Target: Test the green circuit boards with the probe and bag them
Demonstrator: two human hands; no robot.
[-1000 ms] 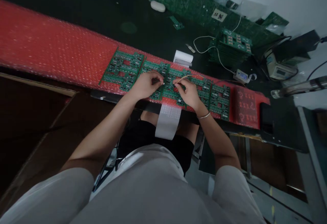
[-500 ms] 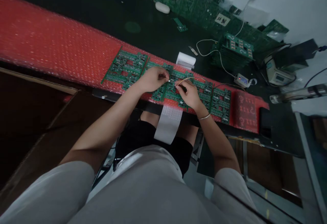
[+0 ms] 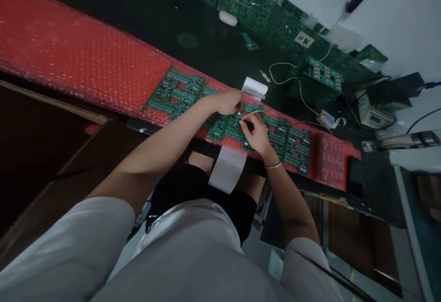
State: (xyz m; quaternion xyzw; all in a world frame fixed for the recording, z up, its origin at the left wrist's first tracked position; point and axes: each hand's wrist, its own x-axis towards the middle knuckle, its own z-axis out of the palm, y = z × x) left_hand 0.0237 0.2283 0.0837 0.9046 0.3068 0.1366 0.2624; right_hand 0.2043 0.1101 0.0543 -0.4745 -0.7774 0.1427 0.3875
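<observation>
A row of green circuit boards lies on a long strip of red bubble wrap along the bench edge. My left hand is curled over a middle board, fingers pinched together on something too small to name. My right hand rests on the board beside it, pinching a thin pale wire that arcs up and away to the right. The two hands are almost touching. More boards continue to the right of my right hand.
A white label strip hangs over the bench edge at my lap, and a white roll sits behind the boards. A stack of boards, a small meter with cables and a grey box stand at right. Large green panels line the back.
My left hand has moved right and further from me along the boards, closing on my right hand. The right hand has barely shifted. The camera has swung slightly.
</observation>
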